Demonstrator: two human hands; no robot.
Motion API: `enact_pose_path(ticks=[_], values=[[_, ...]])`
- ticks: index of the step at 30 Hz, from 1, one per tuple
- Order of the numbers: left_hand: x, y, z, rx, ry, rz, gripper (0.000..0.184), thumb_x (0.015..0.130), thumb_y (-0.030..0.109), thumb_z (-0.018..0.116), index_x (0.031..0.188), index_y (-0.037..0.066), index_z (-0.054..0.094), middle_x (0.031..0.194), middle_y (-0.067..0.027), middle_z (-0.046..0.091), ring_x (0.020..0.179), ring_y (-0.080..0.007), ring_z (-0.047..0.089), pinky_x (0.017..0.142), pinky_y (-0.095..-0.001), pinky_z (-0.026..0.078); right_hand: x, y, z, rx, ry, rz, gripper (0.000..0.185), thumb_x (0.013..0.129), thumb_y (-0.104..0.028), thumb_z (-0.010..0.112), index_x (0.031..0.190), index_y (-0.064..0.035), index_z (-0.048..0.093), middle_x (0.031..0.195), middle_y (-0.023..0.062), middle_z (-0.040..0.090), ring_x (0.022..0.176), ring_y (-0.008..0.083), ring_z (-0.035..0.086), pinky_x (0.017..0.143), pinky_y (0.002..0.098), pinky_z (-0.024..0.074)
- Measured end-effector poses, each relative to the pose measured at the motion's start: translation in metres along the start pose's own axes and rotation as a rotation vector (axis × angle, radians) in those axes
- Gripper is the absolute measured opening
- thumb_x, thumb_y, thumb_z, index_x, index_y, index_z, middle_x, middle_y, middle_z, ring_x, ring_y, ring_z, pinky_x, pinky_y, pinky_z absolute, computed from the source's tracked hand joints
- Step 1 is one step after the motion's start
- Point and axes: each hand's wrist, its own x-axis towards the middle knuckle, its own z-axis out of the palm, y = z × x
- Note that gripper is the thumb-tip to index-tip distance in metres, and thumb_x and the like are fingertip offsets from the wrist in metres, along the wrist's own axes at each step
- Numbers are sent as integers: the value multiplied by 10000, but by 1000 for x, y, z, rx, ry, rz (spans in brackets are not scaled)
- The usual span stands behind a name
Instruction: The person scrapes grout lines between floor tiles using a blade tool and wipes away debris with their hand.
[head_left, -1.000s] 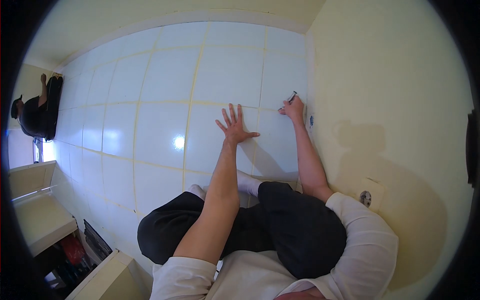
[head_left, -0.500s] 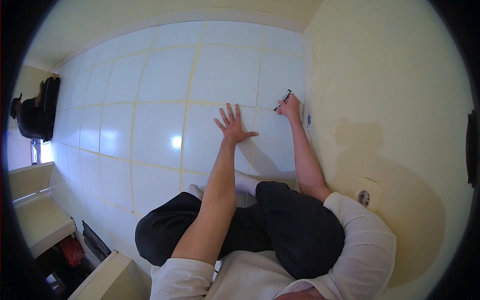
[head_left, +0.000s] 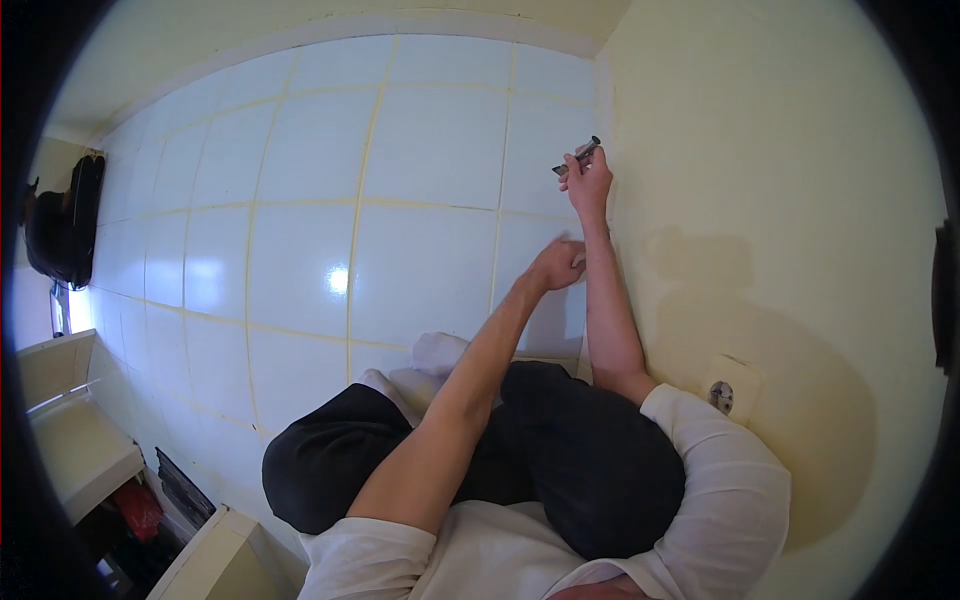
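My right hand (head_left: 590,187) is closed around a small dark and silver scraper-like tool (head_left: 578,157) with a short crosswise end. It is held over the pale tiled floor (head_left: 430,260) close to the right wall. Just below it, my left hand (head_left: 560,263) is beside my right forearm, low over the tiles. Its fingers look bent and partly smeared by motion, so I cannot make out whether anything is in them.
The cream wall (head_left: 780,180) rises close on my right, with a wall socket (head_left: 721,396) low on it. Yellowish grout lines run between the tiles. At far left a person (head_left: 50,235) in dark clothes is beside a black case-like object (head_left: 85,220). Cream furniture (head_left: 90,440) stands at lower left.
My left hand has lifted from lying spread on the tiles and moved right, beside my right forearm. My right hand has moved farther up the floor with the scraper-like tool, tilting it.
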Motion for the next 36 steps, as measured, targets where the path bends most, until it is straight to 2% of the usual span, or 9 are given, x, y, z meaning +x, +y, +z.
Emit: enact_pose_path(ticks=[8,11,16,21,23,25,30,32,36], values=[[-39,-30,18,333,456,-328,1061,798,343,722,1551,-71,100,1635,-270,108,1530,-406,71,1237,-538,76,1,2,-6,8,-7,3,182,930,-52,670,996,-1,509,725,98,650,537,155,674,401,286,523],[-6,-27,-24,-3,-457,-343,1046,753,286,713,1551,-59,131,1629,-243,179,1517,-366,167,1238,-519,121,-8,15,-10,-7,-19,25,182,929,-51,671,1001,0,511,728,99,650,533,157,674,401,285,522],[-15,-29,31,681,874,82,542,717,186,647,1232,17,649,1220,-258,647,1138,-414,615,1032,-433,474,-5,15,-9,3,-16,28,189,924,-47,675,1012,3,515,737,105,653,529,159,671,401,286,520],[-2,-10,-12,138,-201,-257,759,701,168,690,1412,16,471,1460,-261,458,1350,-399,451,1183,-479,281,-6,18,-10,-10,-27,43,191,922,-49,676,1005,4,513,736,107,654,526,157,668,401,286,516],[-4,-4,-22,217,-124,-239,762,687,163,691,1403,11,479,1427,-233,491,1335,-382,465,1216,-488,235,-6,20,-9,-7,-28,39,189,921,-49,676,1000,4,513,736,109,655,526,157,668,401,286,516],[-14,-38,23,466,849,48,612,676,147,665,1275,25,626,1255,-198,654,1210,-366,587,1199,-502,274,-8,17,-7,-24,-29,32,188,919,-48,678,992,6,513,738,111,656,526,158,669,401,287,517],[14,-46,-8,247,-244,-154,640,711,162,636,1325,-3,561,1386,-207,559,1338,-333,484,1237,-535,156,-6,17,-8,-1,-23,49,192,915,-48,683,983,7,513,736,111,653,526,158,668,396,289,515],[-5,-45,27,349,440,-29,674,709,183,658,1345,-5,540,1427,-218,521,1357,-331,463,1237,-529,161,-7,22,-8,-5,-20,58,194,914,-49,685,983,8,513,735,109,650,525,158,667,395,287,514],[5,-40,28,67,171,-150,688,715,165,650,1365,-15,513,1463,-241,471,1367,-340,443,1200,-527,230,-10,20,-10,-13,-17,75,201,912,-52,690,984,8,512,735,107,648,524,157,667,394,285,513]])
